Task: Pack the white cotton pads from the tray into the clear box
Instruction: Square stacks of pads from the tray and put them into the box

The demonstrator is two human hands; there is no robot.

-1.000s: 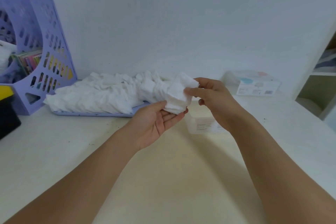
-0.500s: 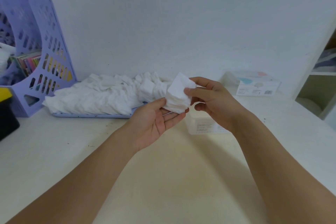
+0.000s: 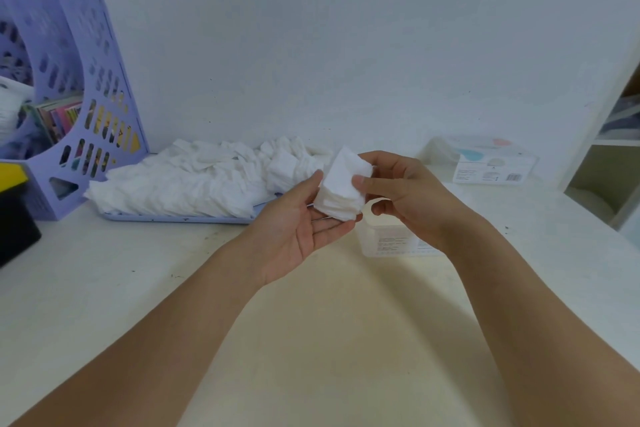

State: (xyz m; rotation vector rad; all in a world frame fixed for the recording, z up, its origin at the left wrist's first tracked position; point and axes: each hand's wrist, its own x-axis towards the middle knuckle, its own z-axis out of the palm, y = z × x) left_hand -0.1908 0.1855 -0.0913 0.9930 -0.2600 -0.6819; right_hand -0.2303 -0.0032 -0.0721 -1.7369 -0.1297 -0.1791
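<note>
I hold a small stack of white cotton pads (image 3: pixel 341 189) up in front of me, above the table (image 3: pixel 311 340), between both hands. My left hand (image 3: pixel 304 224) lies palm up under it, the fingers nearly straight and cupping the bottom of the stack, the thumb pressed to its left side. My right hand (image 3: pixel 403 192) grips it from the right, the thumb laid across the top pad and the fingers curled round the far edge. Just below and behind my right hand stands the clear box (image 3: pixel 391 241) on the table, partly hidden by my wrist; I cannot tell how full it is. To the left, near the wall, the light blue tray (image 3: pixel 180 217) carries a long heap of loose pads (image 3: pixel 194 184), touching one another and spilling over its edges. A lilac file rack (image 3: pixel 79 104) with coloured booklets stands at the far left, a black and yellow thing (image 3: pixel 14 215) just in front of it. A second clear packet box (image 3: pixel 485 165) lies by the wall at the right, well apart from my hands
</note>
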